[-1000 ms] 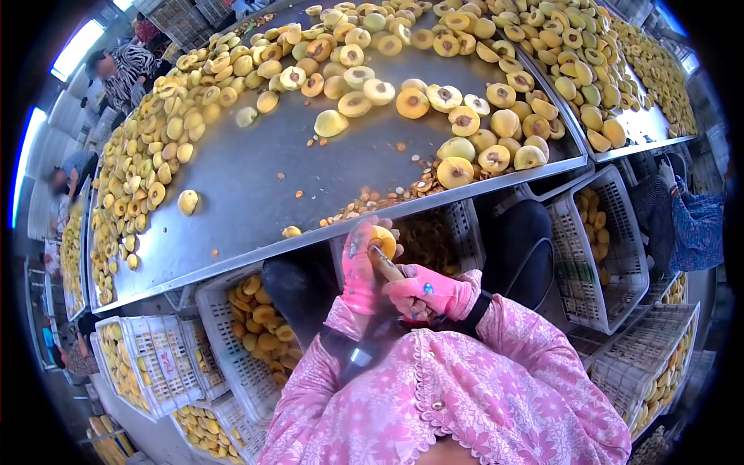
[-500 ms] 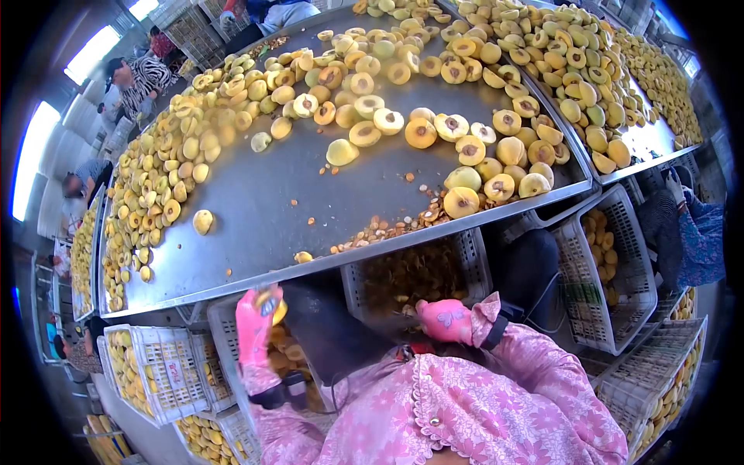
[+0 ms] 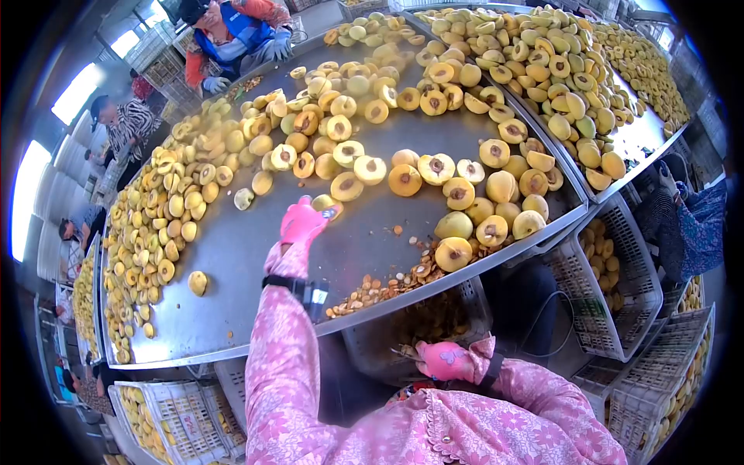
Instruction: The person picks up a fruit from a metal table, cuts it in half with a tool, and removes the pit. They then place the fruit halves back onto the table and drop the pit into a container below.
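My left hand [image 3: 304,221], in a pink glove, reaches over the metal table [image 3: 256,232] and has its fingers on a yellow halved fruit [image 3: 324,204]. Just beyond it lie more fruit halves, some with brown pits. My right hand [image 3: 445,360], also gloved in pink, is closed near my lap, in front of the table edge. A thin tool [image 3: 404,353] sticks out of its left side; its shape is hard to make out. Loose pits [image 3: 372,294] are scattered along the near edge of the table.
A crate with dark scraps [image 3: 434,318] sits under the table edge. White crates of fruit stand at the right [image 3: 608,279] and lower left [image 3: 174,422]. A person in a blue vest [image 3: 232,35] is across the table. Other people work at left and right.
My left hand has moved from near my lap, where it held something yellow, forward over the table to a fruit half. The view has shifted, and the person across shows more.
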Motion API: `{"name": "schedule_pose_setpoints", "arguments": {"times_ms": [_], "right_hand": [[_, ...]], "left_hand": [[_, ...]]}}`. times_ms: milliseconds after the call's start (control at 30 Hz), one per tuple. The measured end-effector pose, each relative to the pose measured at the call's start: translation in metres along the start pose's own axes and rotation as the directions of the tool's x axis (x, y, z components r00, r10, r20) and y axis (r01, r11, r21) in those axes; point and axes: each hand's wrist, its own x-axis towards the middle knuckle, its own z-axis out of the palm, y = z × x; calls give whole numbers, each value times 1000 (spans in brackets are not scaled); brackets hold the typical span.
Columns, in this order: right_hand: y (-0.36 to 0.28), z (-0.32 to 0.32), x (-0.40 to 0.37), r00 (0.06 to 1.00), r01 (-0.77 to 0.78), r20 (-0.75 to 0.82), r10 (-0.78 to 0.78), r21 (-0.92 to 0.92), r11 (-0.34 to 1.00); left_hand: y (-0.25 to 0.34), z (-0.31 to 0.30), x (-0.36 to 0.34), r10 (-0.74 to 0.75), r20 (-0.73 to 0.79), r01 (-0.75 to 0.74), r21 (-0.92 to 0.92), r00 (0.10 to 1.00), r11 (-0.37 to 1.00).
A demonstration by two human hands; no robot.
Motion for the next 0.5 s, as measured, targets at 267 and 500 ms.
{"name": "schedule_pose_setpoints", "arguments": {"times_ms": [267,500], "right_hand": [[-81,-22,-16,981,141,167,-100,-253,957],[-154,3,-4,970,127,-146,-195,-379,917]], "left_hand": [[-36,43,-14,201,214,150,-945,956,292],[-3,11,-159,415,165,420,-629,895,-655]]}}
